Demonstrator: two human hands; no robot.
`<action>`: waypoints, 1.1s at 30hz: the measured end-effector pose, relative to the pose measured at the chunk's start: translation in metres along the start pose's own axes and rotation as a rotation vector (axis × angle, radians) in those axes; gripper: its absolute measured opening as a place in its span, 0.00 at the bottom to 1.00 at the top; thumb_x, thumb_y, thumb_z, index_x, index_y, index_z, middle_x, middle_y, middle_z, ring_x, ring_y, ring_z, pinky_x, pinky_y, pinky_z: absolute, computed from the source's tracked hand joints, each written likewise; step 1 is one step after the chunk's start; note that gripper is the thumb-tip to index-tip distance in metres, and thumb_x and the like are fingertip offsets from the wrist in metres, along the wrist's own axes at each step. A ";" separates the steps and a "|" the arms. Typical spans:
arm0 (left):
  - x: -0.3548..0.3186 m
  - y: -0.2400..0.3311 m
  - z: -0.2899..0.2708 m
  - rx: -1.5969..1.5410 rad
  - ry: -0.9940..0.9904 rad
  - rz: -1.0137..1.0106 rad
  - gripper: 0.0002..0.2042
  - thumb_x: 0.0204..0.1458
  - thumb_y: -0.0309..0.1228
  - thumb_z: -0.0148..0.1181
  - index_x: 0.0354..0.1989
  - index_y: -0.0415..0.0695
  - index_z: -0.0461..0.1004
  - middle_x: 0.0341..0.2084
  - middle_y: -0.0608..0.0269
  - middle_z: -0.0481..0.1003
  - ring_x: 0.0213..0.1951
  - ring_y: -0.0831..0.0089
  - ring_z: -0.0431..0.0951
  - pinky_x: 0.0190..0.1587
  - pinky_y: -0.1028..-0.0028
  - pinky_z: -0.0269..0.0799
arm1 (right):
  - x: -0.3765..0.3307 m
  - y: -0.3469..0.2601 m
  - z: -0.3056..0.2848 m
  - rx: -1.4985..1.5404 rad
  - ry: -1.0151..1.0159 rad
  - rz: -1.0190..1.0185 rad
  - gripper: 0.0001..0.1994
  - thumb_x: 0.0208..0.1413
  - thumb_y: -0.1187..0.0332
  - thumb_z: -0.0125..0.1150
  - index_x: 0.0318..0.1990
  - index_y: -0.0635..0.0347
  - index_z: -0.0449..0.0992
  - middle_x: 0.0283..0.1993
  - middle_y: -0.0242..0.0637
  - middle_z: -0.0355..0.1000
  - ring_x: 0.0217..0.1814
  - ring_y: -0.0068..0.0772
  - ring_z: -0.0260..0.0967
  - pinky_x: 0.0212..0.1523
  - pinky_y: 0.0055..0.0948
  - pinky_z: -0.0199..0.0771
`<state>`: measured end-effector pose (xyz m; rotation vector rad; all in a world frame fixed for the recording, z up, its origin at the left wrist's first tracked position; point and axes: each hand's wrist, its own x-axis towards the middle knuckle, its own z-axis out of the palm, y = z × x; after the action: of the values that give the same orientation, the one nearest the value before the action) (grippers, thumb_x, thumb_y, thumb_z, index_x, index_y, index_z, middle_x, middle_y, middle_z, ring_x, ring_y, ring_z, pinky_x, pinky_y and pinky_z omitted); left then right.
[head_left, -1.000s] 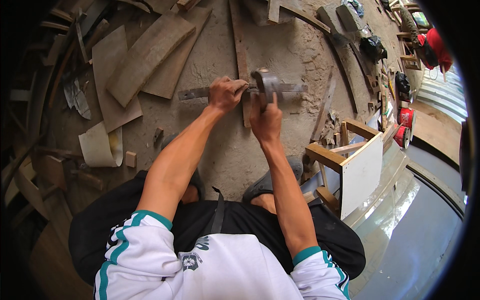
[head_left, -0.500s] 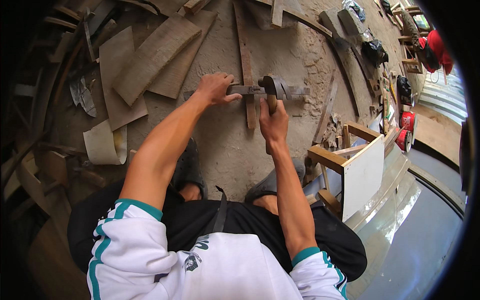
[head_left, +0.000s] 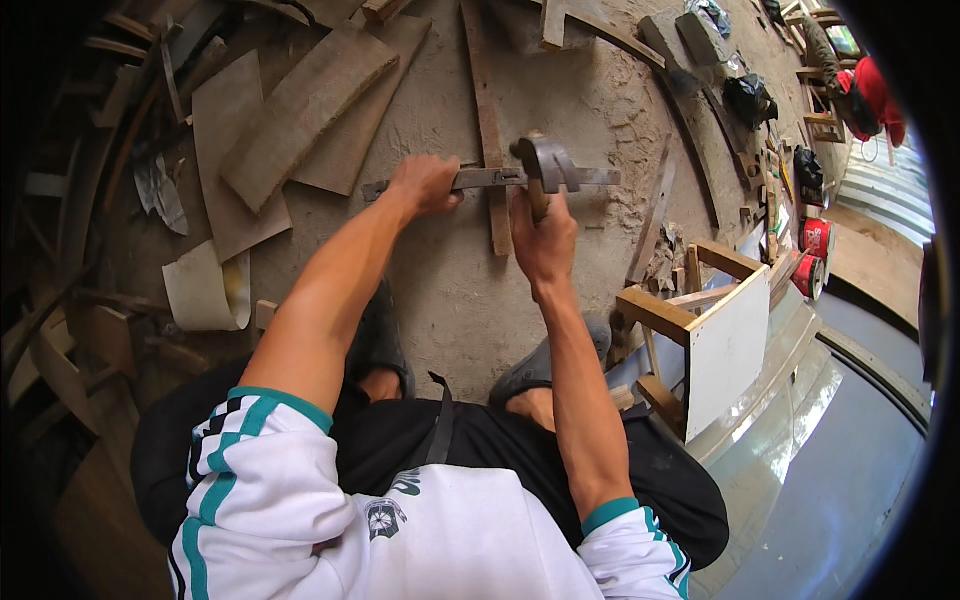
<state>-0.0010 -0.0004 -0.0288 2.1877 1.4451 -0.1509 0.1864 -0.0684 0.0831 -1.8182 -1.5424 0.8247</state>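
My left hand is closed round a narrow wooden strip that lies crosswise on the ground. Under it, pointing away from me, runs a longer wooden batten, and the two form a cross. In my right hand is a claw hammer, gripped by its wooden handle. The hammer's dark head is over the strip, just right of the crossing. Whether it touches the wood I cannot tell. A small dark mark shows on the strip near the crossing.
Wide boards and scrap wood lie to the left, with a curled pale sheet. Close on the right stands a small wooden frame with a white panel. Behind it are red cans, concrete blocks and a black bag.
The hammer head has shifted slightly left and tilted, and my right hand has moved a little with it. My left hand's fingers have closed more tightly round the strip.
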 end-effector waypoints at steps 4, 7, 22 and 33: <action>-0.002 -0.001 0.003 -0.017 0.028 -0.021 0.24 0.49 0.51 0.65 0.38 0.40 0.73 0.27 0.44 0.80 0.34 0.46 0.82 0.38 0.52 0.77 | 0.003 -0.011 -0.006 -0.010 0.101 -0.256 0.09 0.63 0.69 0.58 0.40 0.67 0.72 0.27 0.56 0.76 0.31 0.61 0.77 0.27 0.45 0.73; 0.000 0.008 -0.004 -0.025 0.020 -0.027 0.27 0.51 0.56 0.64 0.39 0.39 0.74 0.28 0.44 0.80 0.34 0.47 0.82 0.38 0.52 0.77 | -0.001 0.009 0.003 -0.116 0.123 -0.334 0.09 0.63 0.69 0.58 0.40 0.68 0.72 0.27 0.57 0.75 0.31 0.62 0.77 0.28 0.47 0.73; -0.001 0.006 -0.002 -0.024 0.074 0.024 0.28 0.53 0.56 0.61 0.39 0.37 0.74 0.28 0.44 0.80 0.33 0.47 0.82 0.37 0.54 0.78 | -0.016 0.022 0.020 -0.078 -0.010 0.053 0.10 0.63 0.68 0.58 0.47 0.64 0.72 0.29 0.57 0.76 0.32 0.58 0.79 0.29 0.43 0.74; 0.001 0.006 -0.001 -0.023 0.039 0.022 0.29 0.54 0.57 0.60 0.39 0.36 0.75 0.29 0.45 0.80 0.34 0.48 0.82 0.38 0.54 0.78 | -0.020 0.038 0.028 -0.115 0.001 -0.163 0.09 0.62 0.70 0.58 0.45 0.64 0.73 0.35 0.59 0.77 0.33 0.65 0.77 0.31 0.49 0.74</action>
<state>0.0048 -0.0012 -0.0260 2.1981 1.4365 -0.0839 0.1853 -0.0921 0.0381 -1.7432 -1.7430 0.6712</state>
